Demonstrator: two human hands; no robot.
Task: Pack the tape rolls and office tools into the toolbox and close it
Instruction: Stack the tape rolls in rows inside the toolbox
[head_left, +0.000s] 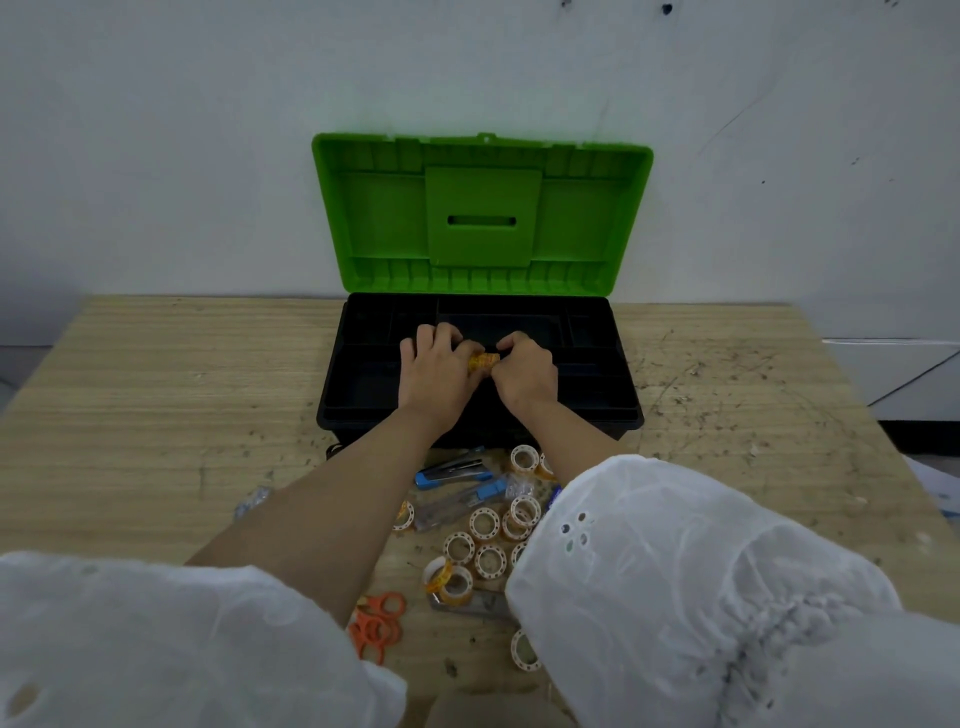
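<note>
Toolbox (353, 387) on table (156, 389), green lid (483, 208) standing open behind | your left hand (434, 371) and right hand (527, 369) both pinch one yellow tape roll (484, 360) between them, above the black tray's middle | loose tape rolls (488, 525), blue stapler (452, 470), orange scissors (376, 621) lie on the table before the box, near your forearms.

The toolbox (597, 410) is set at the middle of the table's (156, 374) rear edge, with its lid (483, 213) raised behind it against the wall (156, 156). A tape roll (484, 360) is held between the left hand (434, 371) and the right hand (527, 371) above the toolbox's middle. Staplers (454, 470) are laid just before the toolbox. Nearer the front edge, loose rolls (488, 525) are scattered, with scissors (376, 623) to their left.
</note>
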